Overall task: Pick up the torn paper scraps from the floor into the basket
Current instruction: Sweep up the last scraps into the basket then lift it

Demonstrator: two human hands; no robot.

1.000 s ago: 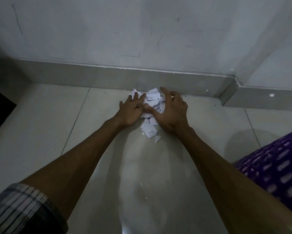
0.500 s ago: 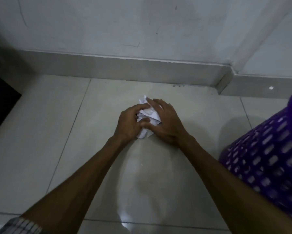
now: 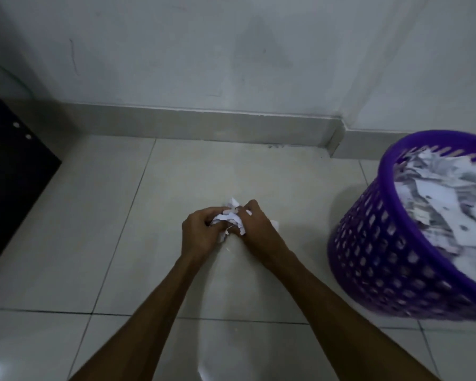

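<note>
We've bunched the white torn paper scraps (image 3: 231, 219) mid-floor | left hand (image 3: 198, 231), right hand (image 3: 254, 226) both clutching them, seemingly lifted | purple plastic basket (image 3: 374, 243) next.

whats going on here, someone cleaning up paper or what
A person is clearing torn paper off a tiled floor. The left hand and right hand grip one bunch of paper scraps between them. A purple basket stands to their right, already holding plenty of scraps. This bunch is not yet in it.
</note>
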